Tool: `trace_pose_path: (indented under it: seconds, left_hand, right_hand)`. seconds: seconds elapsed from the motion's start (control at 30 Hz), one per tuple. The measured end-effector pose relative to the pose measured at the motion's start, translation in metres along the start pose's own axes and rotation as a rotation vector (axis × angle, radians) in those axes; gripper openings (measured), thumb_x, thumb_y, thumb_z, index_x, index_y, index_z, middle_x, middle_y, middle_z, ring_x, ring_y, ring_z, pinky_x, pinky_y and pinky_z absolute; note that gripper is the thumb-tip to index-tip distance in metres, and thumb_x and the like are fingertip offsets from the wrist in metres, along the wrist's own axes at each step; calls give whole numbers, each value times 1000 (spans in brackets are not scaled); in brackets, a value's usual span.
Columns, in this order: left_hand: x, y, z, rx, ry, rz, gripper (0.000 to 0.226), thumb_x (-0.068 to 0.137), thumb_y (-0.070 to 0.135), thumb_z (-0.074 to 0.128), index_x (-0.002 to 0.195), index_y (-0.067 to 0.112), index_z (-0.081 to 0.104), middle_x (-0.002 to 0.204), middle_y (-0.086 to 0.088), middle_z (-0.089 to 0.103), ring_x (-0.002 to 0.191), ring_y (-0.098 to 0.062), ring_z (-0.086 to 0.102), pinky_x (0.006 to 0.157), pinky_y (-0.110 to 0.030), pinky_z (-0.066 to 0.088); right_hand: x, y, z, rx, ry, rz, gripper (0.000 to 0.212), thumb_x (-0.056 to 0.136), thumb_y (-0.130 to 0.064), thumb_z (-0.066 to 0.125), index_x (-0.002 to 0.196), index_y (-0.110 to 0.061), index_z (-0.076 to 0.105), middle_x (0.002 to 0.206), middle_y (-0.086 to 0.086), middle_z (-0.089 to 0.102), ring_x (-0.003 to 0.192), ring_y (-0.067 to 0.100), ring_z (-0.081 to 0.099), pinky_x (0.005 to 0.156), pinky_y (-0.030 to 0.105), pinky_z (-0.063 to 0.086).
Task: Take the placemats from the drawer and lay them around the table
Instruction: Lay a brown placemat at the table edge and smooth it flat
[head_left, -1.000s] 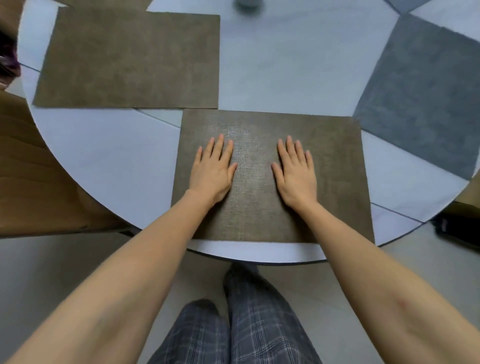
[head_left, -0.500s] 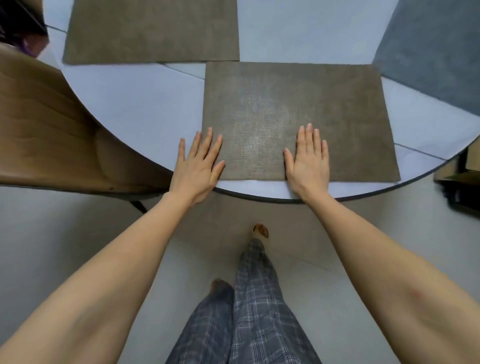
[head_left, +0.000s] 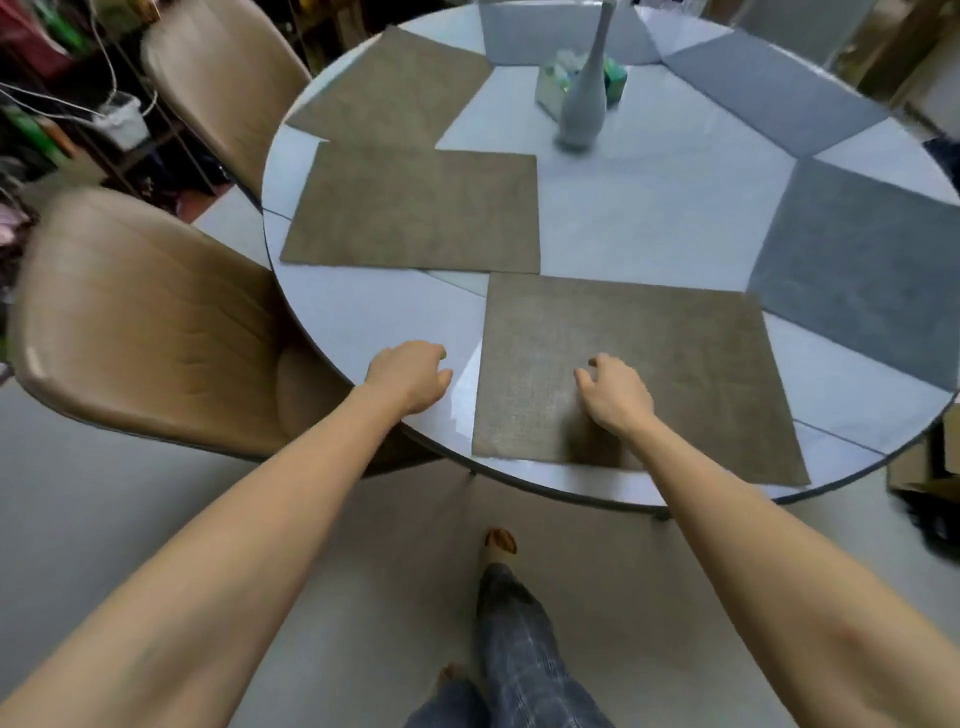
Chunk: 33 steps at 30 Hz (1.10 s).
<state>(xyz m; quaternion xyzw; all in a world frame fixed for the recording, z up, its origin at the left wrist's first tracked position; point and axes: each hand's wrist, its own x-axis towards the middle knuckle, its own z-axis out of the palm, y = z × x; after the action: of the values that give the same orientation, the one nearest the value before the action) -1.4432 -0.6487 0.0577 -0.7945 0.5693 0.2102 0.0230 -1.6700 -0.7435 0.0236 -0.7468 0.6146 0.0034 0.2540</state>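
Observation:
A brown placemat lies flat at the near edge of the round white table. My right hand hovers over its near left part with loosely curled fingers and holds nothing. My left hand hangs above the bare table just left of the mat, fingers loosely curled, empty. Two more brown placemats lie along the left rim. Grey placemats lie along the right and far rim.
A pale grey vase stands near the table's middle beside a tissue pack. Two tan chairs stand left of the table. Cardboard boxes sit on the floor at the right. Cluttered shelves fill the far left.
Both hands have lifted off the near brown placemat and their fingers have curled. The view has pulled back and risen, so the whole table shows.

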Motion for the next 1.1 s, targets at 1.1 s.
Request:
trace_pose_path:
  seconds: [1.1]
  left_hand:
    - [242,-86,-72,-1990,336,-1059,25,98,4,44,123,8,48,126,-13,52,91,-24,56,60,-28,58]
  right_hand:
    - [250,-189,-53,509,324,104,18,89,-2,41,97,-9,56,93,-2,57,87,21,52,78,28,40]
